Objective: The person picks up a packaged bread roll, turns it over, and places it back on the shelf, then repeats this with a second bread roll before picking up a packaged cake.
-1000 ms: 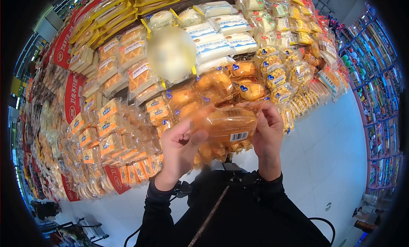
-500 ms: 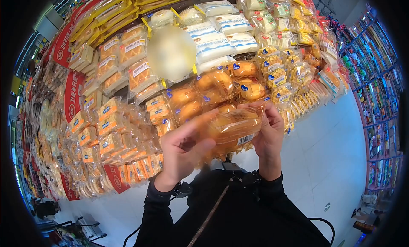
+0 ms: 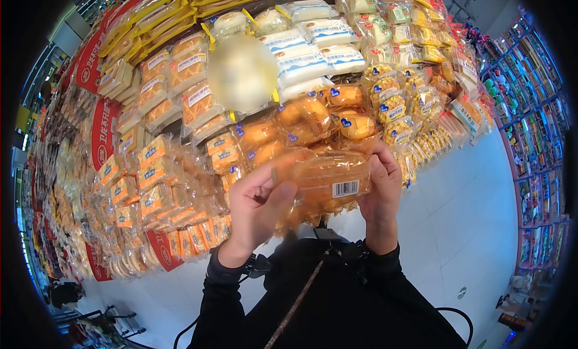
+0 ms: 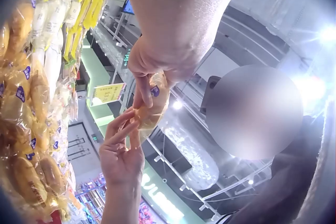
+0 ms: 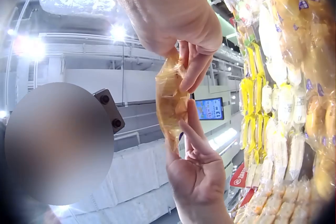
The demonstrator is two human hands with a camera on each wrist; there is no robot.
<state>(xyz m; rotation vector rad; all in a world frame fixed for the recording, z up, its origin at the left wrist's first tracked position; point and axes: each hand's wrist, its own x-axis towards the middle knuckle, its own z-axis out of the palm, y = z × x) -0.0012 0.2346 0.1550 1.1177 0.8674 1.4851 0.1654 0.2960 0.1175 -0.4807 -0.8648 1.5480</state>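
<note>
A clear-wrapped bread [image 3: 325,171] is held between both hands in front of the chest, its barcode label facing up toward the head camera. The left hand [image 3: 257,207] grips its left end, thumb on the near side and fingers behind. At the other end, the right hand [image 3: 382,186] pinches the wrapper between thumb and fingers. From below, the left wrist view shows a blue mark on the wrapped bread [image 4: 157,100]. In the right wrist view the same package [image 5: 170,103] is seen edge-on, with fingers at both ends.
Just beyond the hands lie similar wrapped breads [image 3: 304,117]. Orange-labelled packs [image 3: 156,174] are heaped at the left, white packs [image 3: 301,63] farther back, and yellow snack packs [image 3: 391,108] toward the right. Stocked shelves [image 3: 536,138] line the far right, past a pale floor [image 3: 445,228].
The bread package tilted, then levelled again with its barcode up, ending slightly right of where it was. The left hand's fingers and thumb shifted on it; the right hand stayed nearly in place.
</note>
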